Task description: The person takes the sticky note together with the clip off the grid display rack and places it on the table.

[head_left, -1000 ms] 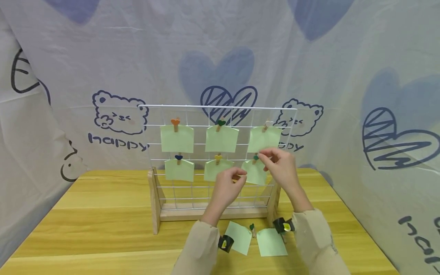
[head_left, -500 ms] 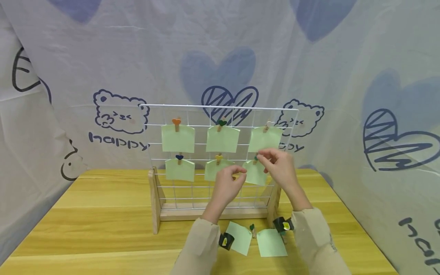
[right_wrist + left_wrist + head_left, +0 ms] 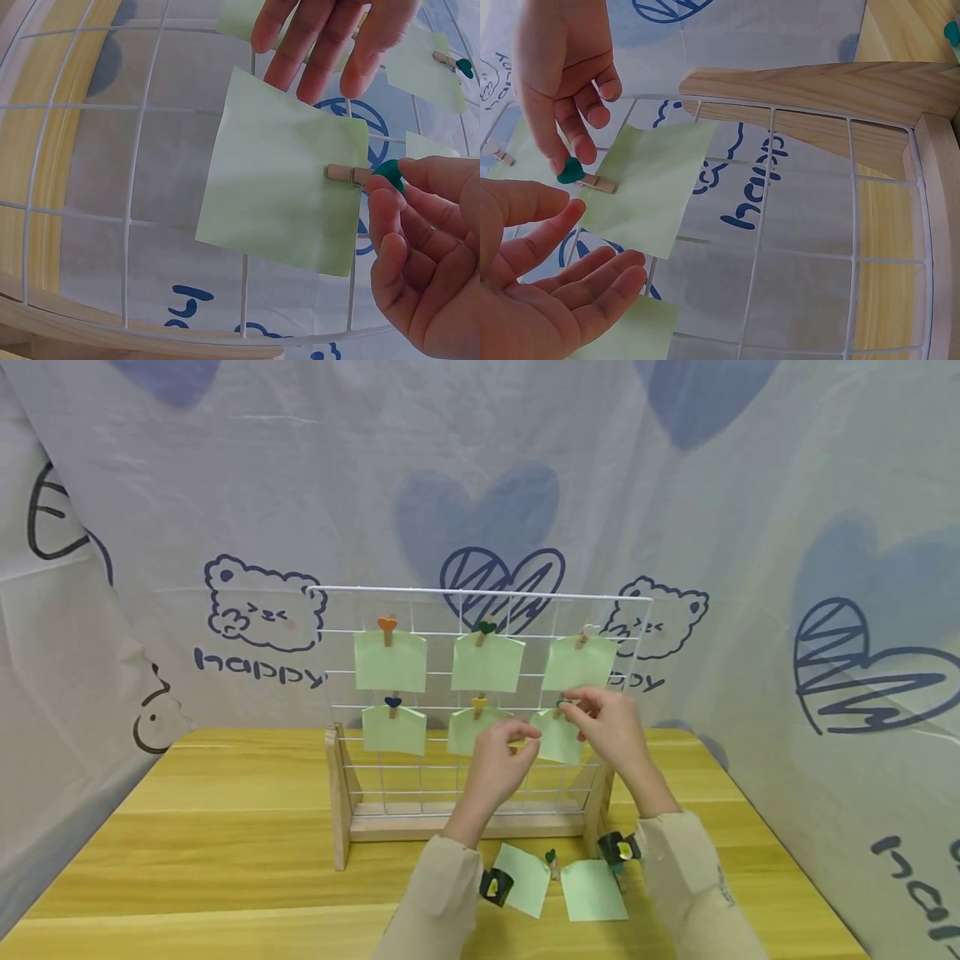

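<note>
My right hand (image 3: 613, 727) pinches the green heart end of a small wooden clothespin (image 3: 346, 174) between thumb and fingertip. That clothespin sits on the upper edge of a pale green paper note (image 3: 285, 180), the rightmost of the lower row on a white wire grid (image 3: 420, 791). The note hangs slightly tilted. Just left of it, my left hand (image 3: 501, 763) hovers with fingers loosely bent and holding nothing, as the left wrist view also shows. It partly covers the middle lower note (image 3: 463, 737).
Other notes hang above and to the left under heart clothespins, including orange (image 3: 387, 625) and dark blue ones. Wooden legs (image 3: 337, 802) support the grid on the wood-grain table (image 3: 187, 860). Two loose notes (image 3: 592, 893) and a green-heart clothespin (image 3: 552, 862) lie in front.
Both hands stay almost where they were, the right still at the clothespin. The head view has shifted very slightly.
</note>
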A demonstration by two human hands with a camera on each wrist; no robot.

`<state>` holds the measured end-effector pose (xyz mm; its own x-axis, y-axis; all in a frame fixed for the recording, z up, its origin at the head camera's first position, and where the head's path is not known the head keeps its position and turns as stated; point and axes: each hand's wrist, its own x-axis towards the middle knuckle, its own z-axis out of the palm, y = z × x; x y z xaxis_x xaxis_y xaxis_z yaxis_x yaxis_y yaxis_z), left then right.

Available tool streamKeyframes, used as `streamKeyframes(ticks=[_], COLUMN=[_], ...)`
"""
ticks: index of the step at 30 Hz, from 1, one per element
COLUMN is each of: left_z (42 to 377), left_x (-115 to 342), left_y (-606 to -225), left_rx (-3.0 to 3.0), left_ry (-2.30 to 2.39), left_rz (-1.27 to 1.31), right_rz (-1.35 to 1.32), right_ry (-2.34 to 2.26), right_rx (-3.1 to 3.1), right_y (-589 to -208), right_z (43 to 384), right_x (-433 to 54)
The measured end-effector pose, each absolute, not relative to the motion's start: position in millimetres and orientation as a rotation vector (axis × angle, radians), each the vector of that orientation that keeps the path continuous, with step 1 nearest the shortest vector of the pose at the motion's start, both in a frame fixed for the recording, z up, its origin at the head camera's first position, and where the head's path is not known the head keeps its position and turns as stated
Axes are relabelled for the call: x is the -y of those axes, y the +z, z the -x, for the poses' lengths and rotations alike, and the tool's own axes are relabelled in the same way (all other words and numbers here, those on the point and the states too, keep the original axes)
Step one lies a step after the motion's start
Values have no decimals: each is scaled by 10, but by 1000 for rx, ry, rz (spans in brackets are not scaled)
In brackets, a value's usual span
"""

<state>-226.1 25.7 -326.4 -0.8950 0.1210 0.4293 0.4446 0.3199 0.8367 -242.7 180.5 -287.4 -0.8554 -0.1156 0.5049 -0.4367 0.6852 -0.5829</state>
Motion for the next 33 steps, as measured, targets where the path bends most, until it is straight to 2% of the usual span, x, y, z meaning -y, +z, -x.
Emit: streamKeyframes(ticks=[33], left_z=[2379], left_x=[-314], left_y=[-3325], left_rx=[2317], left_ry=[-1620], left_rz=[458], right_rz=[-377], right_ry=[862], right_rx=[2561], right_y=[-2884], right_z=[2456], right_x=[-1773])
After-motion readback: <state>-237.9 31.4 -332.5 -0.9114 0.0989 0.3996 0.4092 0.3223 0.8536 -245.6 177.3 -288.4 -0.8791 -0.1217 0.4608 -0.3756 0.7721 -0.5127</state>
